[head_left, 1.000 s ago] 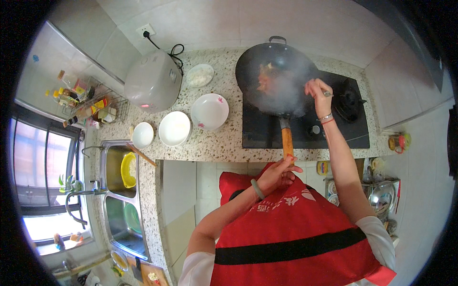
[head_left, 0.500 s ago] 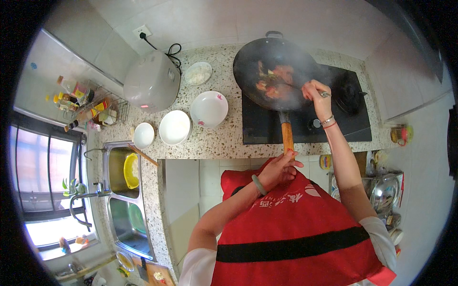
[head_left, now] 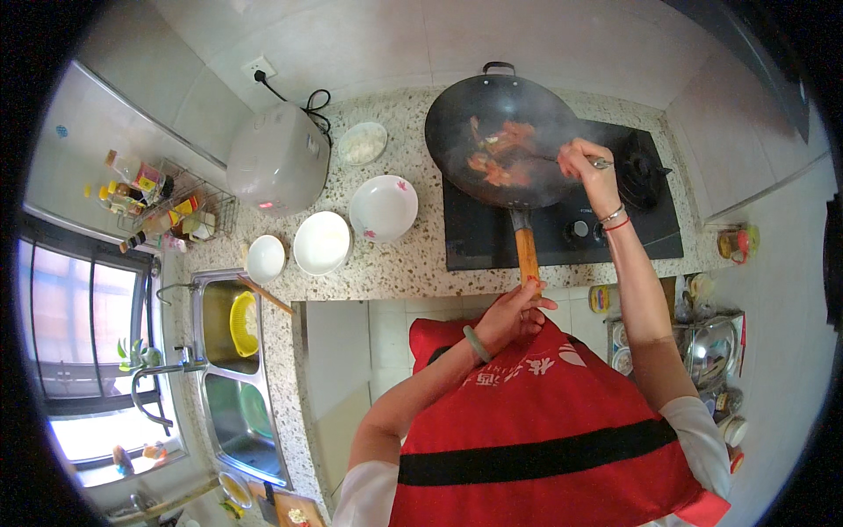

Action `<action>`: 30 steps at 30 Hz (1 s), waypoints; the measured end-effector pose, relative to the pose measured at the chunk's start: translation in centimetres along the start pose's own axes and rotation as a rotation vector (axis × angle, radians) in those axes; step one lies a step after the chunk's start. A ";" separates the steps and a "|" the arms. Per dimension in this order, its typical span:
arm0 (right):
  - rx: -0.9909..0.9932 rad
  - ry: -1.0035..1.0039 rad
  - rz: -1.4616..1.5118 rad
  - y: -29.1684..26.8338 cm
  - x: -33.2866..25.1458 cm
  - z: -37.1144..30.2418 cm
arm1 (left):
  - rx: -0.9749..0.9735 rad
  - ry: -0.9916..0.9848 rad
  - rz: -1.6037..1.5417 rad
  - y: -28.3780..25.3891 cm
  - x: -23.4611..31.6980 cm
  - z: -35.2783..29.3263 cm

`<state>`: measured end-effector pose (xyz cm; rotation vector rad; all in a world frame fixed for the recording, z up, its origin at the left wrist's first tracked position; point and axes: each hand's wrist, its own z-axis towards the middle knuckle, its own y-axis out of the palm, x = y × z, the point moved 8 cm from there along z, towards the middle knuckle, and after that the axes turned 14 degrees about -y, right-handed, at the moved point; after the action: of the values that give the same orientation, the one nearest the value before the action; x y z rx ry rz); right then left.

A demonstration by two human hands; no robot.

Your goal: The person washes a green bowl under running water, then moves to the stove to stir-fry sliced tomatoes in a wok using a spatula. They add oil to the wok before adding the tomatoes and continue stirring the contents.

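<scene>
Head view: steaming food [head_left: 518, 133] in the wok [head_left: 500, 98], apparently mid-cooking.
The wok covers the cooktop's [head_left: 637, 235] back-left corner, its food not yet dished out; left hand [head_left: 512, 318] curls loosely round the wooden handle [head_left: 526, 250], right hand [head_left: 590, 165] clasps a utensil [head_left: 601, 162].

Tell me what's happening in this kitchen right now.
A person in a red apron is at the stove. Their left hand holds the wooden handle of a dark wok, while the right hand grips a utensil that reaches into it; its far end is hard to make out. Reddish pieces of food lie in the wok under a light haze. Three white bowls sit on the counter to the left.
</scene>
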<state>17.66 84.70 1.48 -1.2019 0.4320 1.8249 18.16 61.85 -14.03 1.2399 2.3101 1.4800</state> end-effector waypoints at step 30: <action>0.044 -0.012 0.057 -0.9 2.4 -0.6 | 0.052 -0.066 0.031 0.2 0.2 -0.2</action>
<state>18.38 85.95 -0.76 -1.1590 0.5014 1.8608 18.07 61.88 -13.74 1.3227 2.3111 1.3741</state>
